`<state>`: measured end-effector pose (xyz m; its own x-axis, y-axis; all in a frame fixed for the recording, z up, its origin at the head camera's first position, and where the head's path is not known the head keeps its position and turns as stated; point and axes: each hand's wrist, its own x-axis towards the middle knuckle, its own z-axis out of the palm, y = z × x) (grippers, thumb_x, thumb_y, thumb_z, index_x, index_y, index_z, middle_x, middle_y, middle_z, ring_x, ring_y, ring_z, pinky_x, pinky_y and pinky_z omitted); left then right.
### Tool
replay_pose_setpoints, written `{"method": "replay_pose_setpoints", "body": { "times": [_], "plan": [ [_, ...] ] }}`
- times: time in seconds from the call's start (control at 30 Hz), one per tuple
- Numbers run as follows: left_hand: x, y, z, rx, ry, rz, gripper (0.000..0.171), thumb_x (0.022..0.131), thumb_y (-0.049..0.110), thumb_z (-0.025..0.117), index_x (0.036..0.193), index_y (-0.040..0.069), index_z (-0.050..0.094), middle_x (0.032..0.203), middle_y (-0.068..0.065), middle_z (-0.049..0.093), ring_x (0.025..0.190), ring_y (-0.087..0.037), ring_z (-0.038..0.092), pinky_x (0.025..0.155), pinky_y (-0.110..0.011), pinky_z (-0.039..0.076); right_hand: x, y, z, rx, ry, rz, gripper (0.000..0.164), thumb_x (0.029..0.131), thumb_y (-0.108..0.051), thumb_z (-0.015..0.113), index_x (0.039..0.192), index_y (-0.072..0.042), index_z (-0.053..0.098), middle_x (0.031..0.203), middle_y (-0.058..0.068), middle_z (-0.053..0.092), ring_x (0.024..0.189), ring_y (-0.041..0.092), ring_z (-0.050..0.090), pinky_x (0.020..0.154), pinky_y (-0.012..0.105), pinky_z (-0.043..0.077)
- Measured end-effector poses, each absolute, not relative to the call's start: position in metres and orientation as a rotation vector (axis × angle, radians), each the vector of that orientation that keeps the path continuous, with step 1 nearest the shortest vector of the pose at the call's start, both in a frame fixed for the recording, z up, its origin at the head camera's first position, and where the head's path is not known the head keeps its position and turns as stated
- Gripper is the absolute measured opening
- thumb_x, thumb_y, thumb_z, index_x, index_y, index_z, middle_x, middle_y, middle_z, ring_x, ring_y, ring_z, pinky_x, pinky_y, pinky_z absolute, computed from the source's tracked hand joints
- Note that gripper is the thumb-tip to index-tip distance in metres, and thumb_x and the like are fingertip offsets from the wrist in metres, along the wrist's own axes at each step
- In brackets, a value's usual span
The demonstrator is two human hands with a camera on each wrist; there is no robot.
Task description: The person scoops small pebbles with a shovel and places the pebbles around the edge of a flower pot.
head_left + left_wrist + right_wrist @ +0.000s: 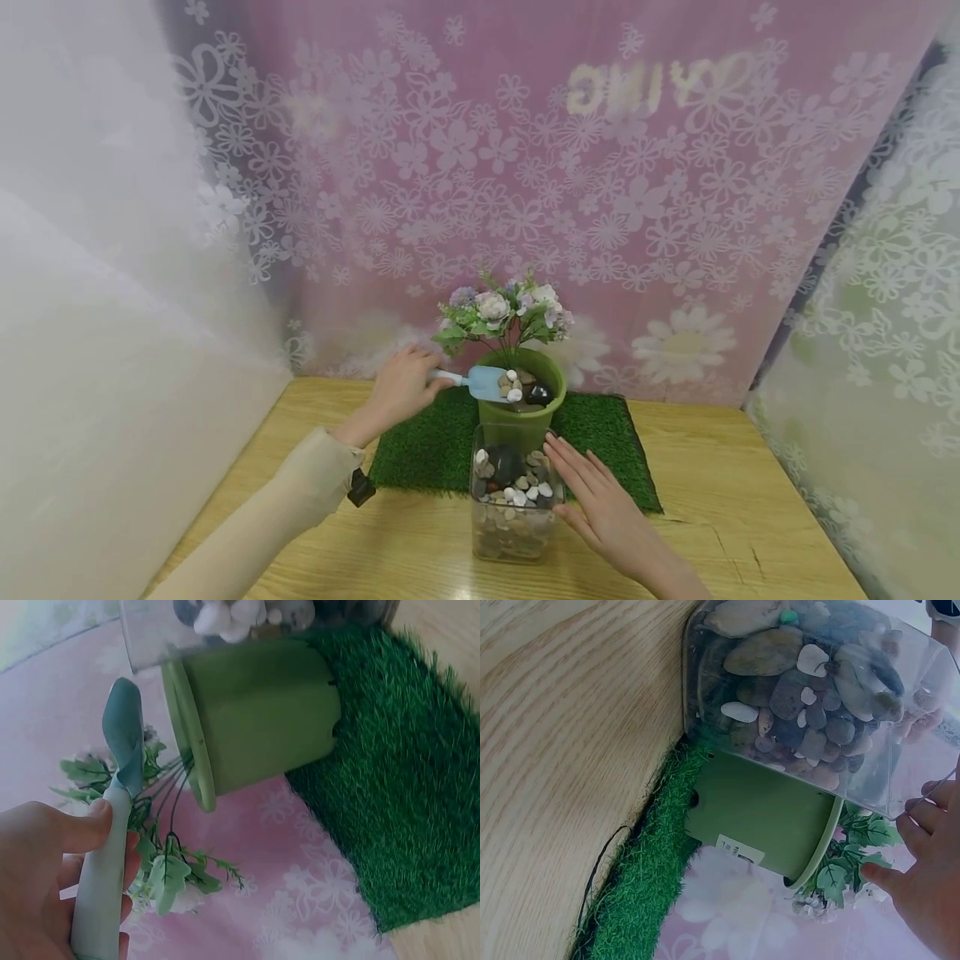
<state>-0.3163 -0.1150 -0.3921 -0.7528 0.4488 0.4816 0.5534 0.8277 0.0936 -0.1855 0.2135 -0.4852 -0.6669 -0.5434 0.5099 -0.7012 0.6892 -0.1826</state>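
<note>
Left grip [402, 385] wraps the handle [100, 889], best hold for the scoop [486, 382], likely light, stiff. Right grip [602, 507], straight-fingered, touches the box's [517, 506] right rim.

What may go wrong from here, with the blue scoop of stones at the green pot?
Stones lie near the front edge of the blue scoop, so they might roll off early if the left hand tilts it. The flowers rise close by and could be brushed. The right hand is at the rim of the clear container; a push might knock it against the green pot close by.
</note>
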Motion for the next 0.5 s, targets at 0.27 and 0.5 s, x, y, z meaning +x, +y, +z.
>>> {"method": "replay_pose_setpoints", "body": {
  "times": [0.27,0.5],
  "plan": [
    [-0.337,-0.117,-0.391,-0.782,-2.651,-0.224,0.024,0.092,0.035,0.075,0.105,0.015,0.076,0.103,-0.003,0.073,0.092,-0.025,0.059,0.081,-0.046,0.051,-0.185,0.212,-0.487,0.958,-2.490,0.556,0.080,0.097,-0.021,0.068,0.163,-0.017,0.023,0.167,0.007,0.026,0.152,0.024,0.026,0.122,0.021,-0.001],
    [-0.348,-0.114,-0.385,-0.797,-2.671,-0.062,0.027,0.092,0.038,0.075,0.108,0.015,0.076,0.101,-0.002,0.073,0.092,-0.023,0.057,0.087,-0.044,0.048,-0.185,0.213,-0.488,0.944,-2.503,0.540,0.079,0.098,-0.023,0.067,0.163,-0.018,0.022,0.167,0.005,0.025,0.152,0.023,0.027,0.122,0.021,-0.001]
  ]
}}
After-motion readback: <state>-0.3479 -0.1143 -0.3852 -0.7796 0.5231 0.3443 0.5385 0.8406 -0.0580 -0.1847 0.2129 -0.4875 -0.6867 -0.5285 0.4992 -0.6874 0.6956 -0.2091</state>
